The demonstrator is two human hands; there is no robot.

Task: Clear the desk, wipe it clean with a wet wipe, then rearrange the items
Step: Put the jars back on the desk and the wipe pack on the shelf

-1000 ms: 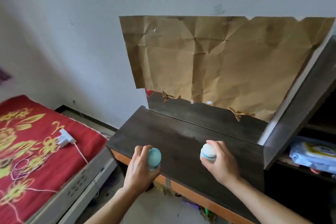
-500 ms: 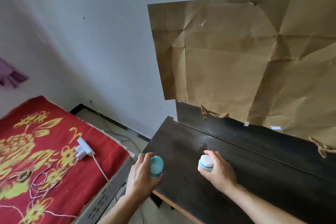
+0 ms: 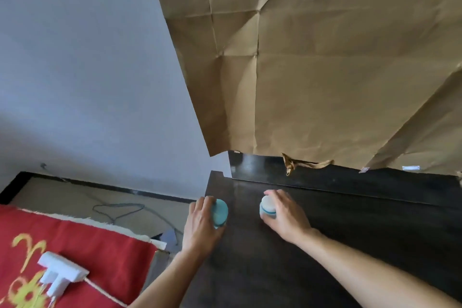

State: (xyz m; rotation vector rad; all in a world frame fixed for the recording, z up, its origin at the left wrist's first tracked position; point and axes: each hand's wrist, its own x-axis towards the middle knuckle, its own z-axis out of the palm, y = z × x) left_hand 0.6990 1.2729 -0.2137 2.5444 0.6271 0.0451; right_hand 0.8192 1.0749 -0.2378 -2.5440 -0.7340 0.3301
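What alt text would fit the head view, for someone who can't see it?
The left hand grips a teal bottle and the right hand a white bottle at a dark desk. Creased brown paper hangs behind; a white plug lies on a red blanket at left.

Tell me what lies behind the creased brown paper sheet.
Only a glossy black back panel shows below the creased brown paper sheet; whatever the paper covers higher up is hidden.
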